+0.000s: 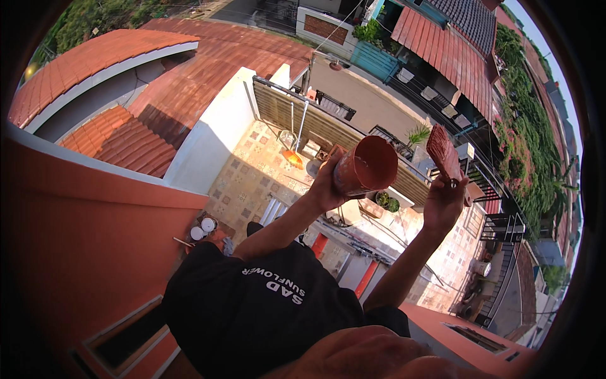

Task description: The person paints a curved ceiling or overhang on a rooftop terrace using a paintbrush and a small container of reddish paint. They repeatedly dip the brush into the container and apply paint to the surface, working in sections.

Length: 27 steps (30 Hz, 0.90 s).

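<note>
My left hand [326,188] is wrapped around a paint-stained reddish-brown cup [353,180], its open mouth tilted toward me. The inside is coated in the same reddish colour, and how much paint it holds I cannot tell. In my right hand [444,205] is a wide paintbrush [443,153], held by the handle with its reddish, paint-covered bristles upward. The brush is to the right of the cup and apart from it. Both arms are raised in front of my black shirt, high above a tiled terrace [243,174].
An orange-red wall [95,234] rises at my left. Far below, white-lidded buckets [207,224] stand near its foot. An orange broom head [292,158] lies by the slatted fence [278,110]. Metal rails [273,211] show beneath my arms. Tiled roofs, a street and greenery lie beyond.
</note>
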{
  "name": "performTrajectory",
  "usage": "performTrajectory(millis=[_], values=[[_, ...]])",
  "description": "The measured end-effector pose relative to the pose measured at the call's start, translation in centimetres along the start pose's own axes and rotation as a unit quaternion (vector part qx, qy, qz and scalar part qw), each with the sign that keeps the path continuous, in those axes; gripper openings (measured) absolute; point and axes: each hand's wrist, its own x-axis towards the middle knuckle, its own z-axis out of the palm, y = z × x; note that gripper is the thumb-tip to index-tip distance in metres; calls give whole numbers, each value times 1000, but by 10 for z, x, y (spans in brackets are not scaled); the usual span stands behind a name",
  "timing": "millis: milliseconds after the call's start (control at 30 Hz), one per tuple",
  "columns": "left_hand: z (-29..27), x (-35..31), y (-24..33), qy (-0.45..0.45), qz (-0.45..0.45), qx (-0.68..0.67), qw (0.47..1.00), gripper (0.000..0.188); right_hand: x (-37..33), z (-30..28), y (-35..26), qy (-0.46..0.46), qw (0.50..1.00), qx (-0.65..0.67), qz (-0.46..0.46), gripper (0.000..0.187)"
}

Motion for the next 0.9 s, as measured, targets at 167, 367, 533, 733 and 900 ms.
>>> performTrajectory(millis=[167,367,533,733,900], values=[[2,0,-1,37,-5,-7,999,58,-10,8,7,21,781,-591,-200,29],[2,-1,3,58,-1,4,998,58,-16,17,8,-71,659,-706,-252,30],[-3,-1,4,55,3,24,998,59,-25,27,15,20,767,-606,-209,18],[-10,0,6,-18,6,13,1000,67,-44,32,27,-87,962,-254,-54,35],[-13,2,5,-28,-12,4,1000,66,-52,29,33,-189,981,18,37,41]])
